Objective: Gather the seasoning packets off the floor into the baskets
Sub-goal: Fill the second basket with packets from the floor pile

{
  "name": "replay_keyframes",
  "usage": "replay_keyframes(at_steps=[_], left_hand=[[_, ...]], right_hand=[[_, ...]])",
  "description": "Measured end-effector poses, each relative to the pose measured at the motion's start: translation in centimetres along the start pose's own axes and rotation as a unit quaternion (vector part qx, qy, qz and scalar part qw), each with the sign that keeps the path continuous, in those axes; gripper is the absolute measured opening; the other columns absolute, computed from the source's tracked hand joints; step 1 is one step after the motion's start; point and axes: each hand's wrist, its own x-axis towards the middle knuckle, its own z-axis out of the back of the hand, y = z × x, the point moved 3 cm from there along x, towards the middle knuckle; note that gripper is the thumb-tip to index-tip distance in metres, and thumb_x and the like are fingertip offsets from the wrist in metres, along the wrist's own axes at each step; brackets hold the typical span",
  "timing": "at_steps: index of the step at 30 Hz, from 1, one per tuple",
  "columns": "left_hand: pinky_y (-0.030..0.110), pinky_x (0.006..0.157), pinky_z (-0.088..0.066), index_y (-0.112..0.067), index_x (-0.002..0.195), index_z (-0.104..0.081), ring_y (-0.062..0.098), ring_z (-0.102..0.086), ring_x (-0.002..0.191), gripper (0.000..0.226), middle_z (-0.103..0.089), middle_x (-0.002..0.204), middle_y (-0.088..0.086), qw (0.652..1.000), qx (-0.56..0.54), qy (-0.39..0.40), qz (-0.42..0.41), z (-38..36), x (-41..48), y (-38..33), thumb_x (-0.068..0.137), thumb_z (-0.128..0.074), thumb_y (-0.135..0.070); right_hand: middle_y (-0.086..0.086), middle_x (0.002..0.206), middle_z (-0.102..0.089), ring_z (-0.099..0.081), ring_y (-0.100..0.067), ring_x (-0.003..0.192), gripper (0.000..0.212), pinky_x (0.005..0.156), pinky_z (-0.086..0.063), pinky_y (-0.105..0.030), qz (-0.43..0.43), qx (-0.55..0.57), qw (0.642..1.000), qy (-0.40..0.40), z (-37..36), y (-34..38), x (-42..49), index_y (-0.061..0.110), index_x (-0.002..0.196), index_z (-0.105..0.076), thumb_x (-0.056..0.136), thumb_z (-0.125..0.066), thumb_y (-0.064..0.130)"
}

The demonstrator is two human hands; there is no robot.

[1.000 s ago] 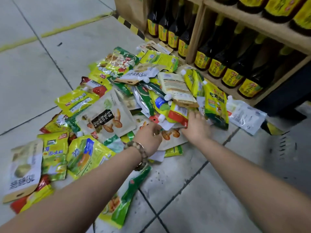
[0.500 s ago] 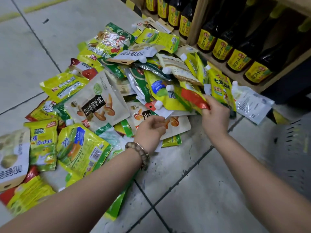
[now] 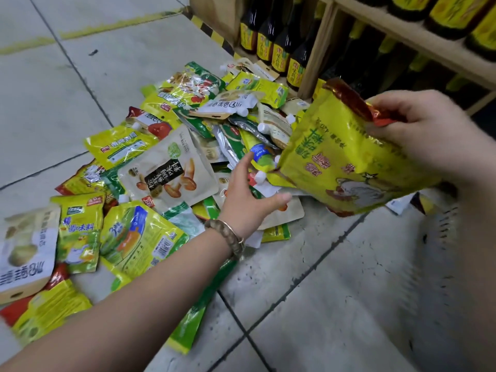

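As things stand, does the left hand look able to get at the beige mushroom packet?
Probably yes. The left hand is open right beside the beige mushroom packet, which lies face up with almost nothing over it.

A shop aisle: wooden shelves (image 3: 410, 36) of labelled sauce bottles (image 3: 279, 47), tiled floor (image 3: 322, 304).

Right hand (image 3: 429, 130) gripping yellow packet (image 3: 341, 162), left hand (image 3: 249, 194) spread over packet pile (image 3: 166, 167)

Packet (image 3: 341, 157) is showing yellow w/ red top; pouch (image 3: 171, 159) is showing cream w/ black label; bottles (image 3: 277, 41) are wearing yellow labels; floor (image 3: 53, 89) grey-tiled.
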Motion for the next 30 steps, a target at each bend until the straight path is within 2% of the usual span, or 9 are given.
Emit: replay_keyframes(at_steps=[3,6,9,13,17,20,23,26,30], left_hand=[[0.018,0.102,-0.026,-0.030,0.146,-0.018,-0.005,-0.025,0.127,0.110,-0.027,0.144,-0.015,0.999,0.014,0.009,-0.035,0.9,-0.5,-0.5,0.059,-0.085,-0.042],[0.023,0.091,-0.048,-0.033,0.123,-0.046,-0.001,-0.058,0.109,0.101,-0.062,0.118,-0.019,0.992,-0.071,0.102,-0.010,0.9,-1.0,-0.6,0.035,-0.084,-0.062],[0.019,0.069,-0.052,-0.029,0.091,-0.057,-0.005,-0.066,0.074,0.048,-0.070,0.076,-0.023,0.986,-0.073,0.139,0.057,1.1,-1.6,0.9,0.053,-0.087,-0.028],[0.017,0.057,-0.053,-0.024,0.082,-0.062,0.001,-0.066,0.060,0.030,-0.069,0.075,-0.012,0.985,-0.084,0.080,0.124,2.5,-2.5,3.7,0.067,-0.079,-0.005],[0.021,0.051,-0.053,-0.013,0.084,-0.064,0.008,-0.067,0.055,0.023,-0.072,0.069,-0.005,0.975,-0.110,0.009,0.191,4.5,-3.3,6.1,0.069,-0.076,0.001],[0.029,0.054,-0.056,-0.011,0.080,-0.064,0.015,-0.068,0.054,0.019,-0.073,0.075,0.005,0.959,-0.153,-0.068,0.230,6.5,-3.7,6.8,0.070,-0.075,0.001],[0.040,0.068,-0.056,-0.007,0.094,-0.060,0.027,-0.069,0.067,0.044,-0.072,0.089,0.014,0.932,-0.202,-0.139,0.267,8.1,-3.6,8.3,0.057,-0.084,-0.006],[0.051,0.083,-0.053,-0.002,0.126,-0.046,0.035,-0.066,0.090,0.108,-0.064,0.112,0.017,0.903,-0.246,-0.188,0.298,9.0,-3.4,9.0,0.033,-0.094,-0.031],[0.052,0.076,-0.055,-0.004,0.138,-0.039,0.037,-0.067,0.091,0.142,-0.062,0.118,0.019,0.889,-0.269,-0.198,0.313,9.2,-3.4,10.0,0.012,-0.093,-0.044]], right_hand=[[0.010,0.079,-0.070,-0.062,-0.001,0.072,0.026,0.069,-0.048,-0.019,0.049,0.029,0.994,0.095,0.8,2.2,-0.2,0.035,0.089,-0.067,0.088,-0.062,0.010],[0.004,0.074,-0.071,-0.059,0.000,0.064,0.023,0.063,-0.049,-0.016,0.052,0.135,0.971,0.188,-1.2,2.6,0.6,0.032,0.080,-0.069,0.085,-0.067,0.010],[-0.019,0.101,-0.069,-0.061,-0.017,0.081,0.020,0.073,-0.053,-0.026,0.010,0.216,0.953,0.214,-5.0,1.1,2.2,0.015,0.101,-0.070,0.085,-0.063,0.005],[-0.014,0.098,-0.068,-0.059,-0.013,0.083,0.016,0.081,-0.048,-0.026,-0.029,0.248,0.944,0.214,-10.7,-0.6,3.8,0.011,0.099,-0.065,0.087,-0.062,0.002],[-0.001,0.085,-0.063,-0.058,-0.011,0.074,0.021,0.067,-0.047,-0.014,-0.090,0.269,0.954,0.094,-13.8,-2.9,5.9,0.011,0.108,-0.064,0.089,-0.063,0.018],[-0.006,0.109,-0.065,-0.061,-0.023,0.098,0.039,0.083,-0.050,-0.033,-0.163,0.149,0.973,-0.060,-14.8,-6.5,8.3,0.014,0.122,-0.058,0.088,-0.062,0.032],[-0.011,0.136,-0.049,-0.047,-0.031,0.122,0.058,0.093,-0.042,-0.040,-0.162,0.034,0.985,-0.050,-16.8,-7.7,10.6,0.018,0.140,-0.039,0.087,-0.060,0.029],[-0.009,0.146,-0.038,-0.038,-0.028,0.132,0.072,0.104,-0.036,-0.042,-0.135,0.152,0.979,-0.013,-18.9,-7.2,12.4,0.023,0.147,-0.028,0.086,-0.062,0.041],[-0.006,0.159,-0.011,-0.015,-0.026,0.145,0.094,0.114,-0.023,-0.043,-0.095,0.104,0.986,0.094,-21.1,-7.3,13.4,0.027,0.152,-0.008,0.081,-0.064,0.053]])
